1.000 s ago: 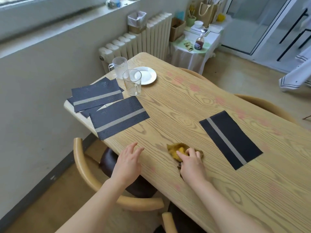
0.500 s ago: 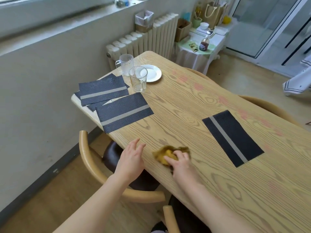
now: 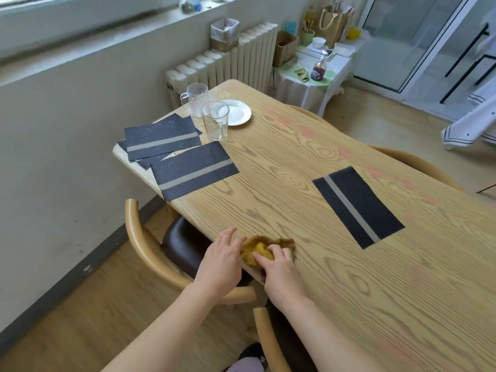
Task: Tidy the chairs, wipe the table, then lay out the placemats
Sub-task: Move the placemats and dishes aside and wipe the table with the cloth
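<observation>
Wooden counter (image 3: pixel 295 162), near edge: right hand (image 3: pixel 279 267) grips the cloth (image 3: pixel 257 251) in curled fingers; left hand (image 3: pixel 221 260), fingers loose, touches its left side.

The worktop (image 3: pixel 295 157) is of light yellowish wood, with darker brown grain in rings and long lines. Faint pink spots run along its far side. The placemat (image 3: pixel 357 208) that lies alone is black with a fine woven pattern and one grey stripe. The other placemats (image 3: pixel 194 170) at the left corner have the same colours. The cloth (image 3: pixel 257 251) is mustard yellow with brownish edges. The plate (image 3: pixel 236 112) is white. The two cups (image 3: pixel 214 124) are of clear glass. The chair (image 3: pixel 132 216) has a pale wooden frame and a dark brown seat (image 3: pixel 182 245).
</observation>
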`<state>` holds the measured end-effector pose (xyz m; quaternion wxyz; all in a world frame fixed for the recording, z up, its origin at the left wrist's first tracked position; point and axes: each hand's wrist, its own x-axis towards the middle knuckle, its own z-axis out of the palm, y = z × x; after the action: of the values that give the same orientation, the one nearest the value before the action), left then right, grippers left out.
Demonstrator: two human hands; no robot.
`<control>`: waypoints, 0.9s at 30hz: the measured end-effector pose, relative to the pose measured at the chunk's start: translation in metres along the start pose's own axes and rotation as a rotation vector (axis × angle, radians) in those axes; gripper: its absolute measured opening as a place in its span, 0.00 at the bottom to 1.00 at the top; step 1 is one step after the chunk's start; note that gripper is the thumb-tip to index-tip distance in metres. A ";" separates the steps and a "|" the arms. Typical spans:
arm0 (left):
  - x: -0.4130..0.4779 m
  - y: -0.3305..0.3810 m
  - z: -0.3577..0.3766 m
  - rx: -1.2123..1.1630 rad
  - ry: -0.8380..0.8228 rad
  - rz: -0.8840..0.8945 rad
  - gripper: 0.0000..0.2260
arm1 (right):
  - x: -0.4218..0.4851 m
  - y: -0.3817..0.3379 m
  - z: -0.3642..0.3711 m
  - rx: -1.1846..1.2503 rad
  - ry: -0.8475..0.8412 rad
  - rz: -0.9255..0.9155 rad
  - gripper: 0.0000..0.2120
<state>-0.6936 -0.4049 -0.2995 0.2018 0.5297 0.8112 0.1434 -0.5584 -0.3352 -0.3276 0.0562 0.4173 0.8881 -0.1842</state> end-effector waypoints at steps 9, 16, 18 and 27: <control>-0.025 0.028 0.016 0.008 -0.024 0.067 0.28 | -0.048 0.116 -0.020 0.016 0.081 0.454 0.29; -0.041 0.048 0.028 0.019 -0.031 0.092 0.28 | -0.075 0.082 -0.009 -0.043 0.023 0.248 0.28; -0.043 0.054 0.030 0.033 -0.038 0.101 0.27 | -0.081 0.063 -0.003 -0.029 -0.003 0.129 0.31; -0.033 0.124 0.059 0.058 -0.101 0.060 0.27 | -0.110 0.132 -0.018 0.090 -0.022 0.198 0.33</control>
<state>-0.5539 -0.3847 -0.2904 0.2227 0.5661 0.7875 0.0989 -0.3864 -0.3304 -0.3199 0.0652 0.5029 0.8327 -0.2221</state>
